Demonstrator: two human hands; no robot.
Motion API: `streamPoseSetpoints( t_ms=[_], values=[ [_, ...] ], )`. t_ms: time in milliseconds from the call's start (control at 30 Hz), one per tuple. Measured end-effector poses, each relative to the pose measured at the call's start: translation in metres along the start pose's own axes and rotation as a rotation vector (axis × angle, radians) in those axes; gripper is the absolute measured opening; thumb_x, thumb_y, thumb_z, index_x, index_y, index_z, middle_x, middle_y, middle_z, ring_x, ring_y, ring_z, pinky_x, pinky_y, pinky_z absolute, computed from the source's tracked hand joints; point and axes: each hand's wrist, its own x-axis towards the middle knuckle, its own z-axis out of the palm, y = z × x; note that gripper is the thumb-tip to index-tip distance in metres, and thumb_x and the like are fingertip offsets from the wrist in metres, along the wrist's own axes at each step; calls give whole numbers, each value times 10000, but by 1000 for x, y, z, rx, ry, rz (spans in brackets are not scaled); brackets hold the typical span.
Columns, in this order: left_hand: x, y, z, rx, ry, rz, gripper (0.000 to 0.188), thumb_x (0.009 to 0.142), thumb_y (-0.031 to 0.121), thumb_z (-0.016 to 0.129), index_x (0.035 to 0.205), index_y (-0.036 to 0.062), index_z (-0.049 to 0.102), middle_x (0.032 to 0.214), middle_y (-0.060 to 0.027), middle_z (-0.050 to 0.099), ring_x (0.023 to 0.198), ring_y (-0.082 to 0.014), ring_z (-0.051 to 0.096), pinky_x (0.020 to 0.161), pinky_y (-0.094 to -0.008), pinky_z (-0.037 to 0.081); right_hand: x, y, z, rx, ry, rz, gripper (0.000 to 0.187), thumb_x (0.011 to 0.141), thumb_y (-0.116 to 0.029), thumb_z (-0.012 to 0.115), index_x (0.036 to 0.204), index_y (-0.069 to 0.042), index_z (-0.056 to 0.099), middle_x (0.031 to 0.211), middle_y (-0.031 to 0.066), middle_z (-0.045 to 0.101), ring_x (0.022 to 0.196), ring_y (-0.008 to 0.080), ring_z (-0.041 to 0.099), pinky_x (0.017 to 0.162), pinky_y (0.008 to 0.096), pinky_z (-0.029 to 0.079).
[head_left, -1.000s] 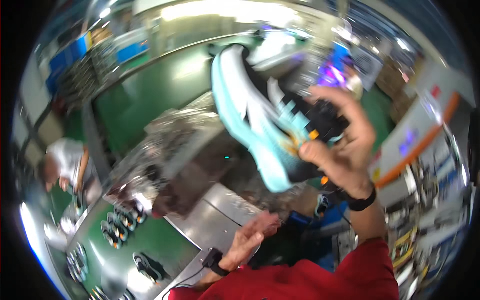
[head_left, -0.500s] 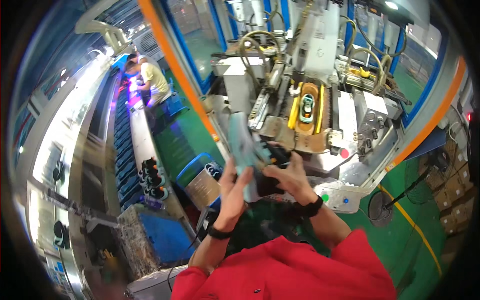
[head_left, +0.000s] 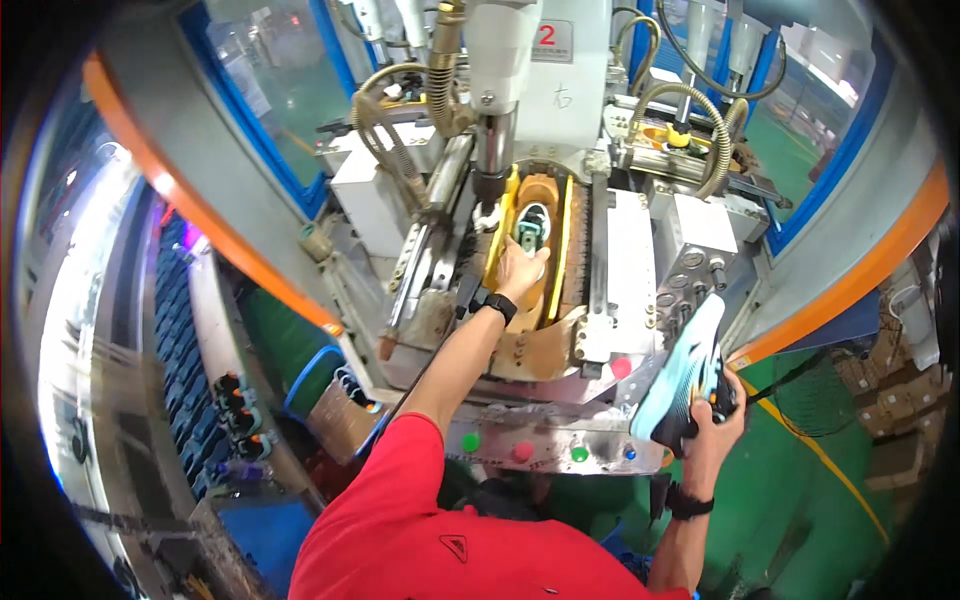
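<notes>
My left hand (head_left: 520, 270) reaches into the pressing machine, its fingers closed on the near end of a shoe (head_left: 534, 222). That shoe sits in a long tan cradle (head_left: 540, 190) between two yellow side strips. Part of it is hidden under my fingers. Off to the right, in front of the machine, my right hand (head_left: 715, 425) grips another shoe (head_left: 685, 370). This one has a pale blue sole and a black upper with orange touches, and it is tilted on its side, toe up.
A metal cylinder (head_left: 495, 150) hangs just left of the cradle. Red, green and blue buttons line the machine's front ledge (head_left: 500, 425). Orange-edged frame posts (head_left: 225, 255) flank the opening. At left, several dark shoes (head_left: 243, 415) stand beside a conveyor; a fan (head_left: 800, 400) stands at right.
My hands have parted: the left moved forward into the machine onto the cradled shoe, the right carried the pale blue and black shoe rightward. The view has turned and come closer to the machine.
</notes>
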Motion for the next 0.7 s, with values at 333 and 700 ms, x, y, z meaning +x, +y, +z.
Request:
streamPoseSetpoints(
  t_ms=[333, 700],
  values=[
    [32, -34, -2, -585, -120, -375, 361, 790, 179, 728, 1061, -24, 604, 1062, -185, 670, 929, -334, 663, 784, -414, 525, 87, 0, 39, -371, 17, -155, 469, 739, -59, 673, 1189, 20, 569, 1063, 74, 598, 935, 154, 570, 853, 287, 473],
    [-220, -60, -252, -1176, -298, -425, 472, 843, 51, 693, 1270, -56, 524, 1132, -101, 635, 1016, -192, 638, 935, -329, 503, 172, 67, 352, -997, -647, 31, 487, 685, -269, 749, 1020, 70, 646, 1054, 274, 670, 1009, 359, 674, 870, 416, 529]
  ],
)
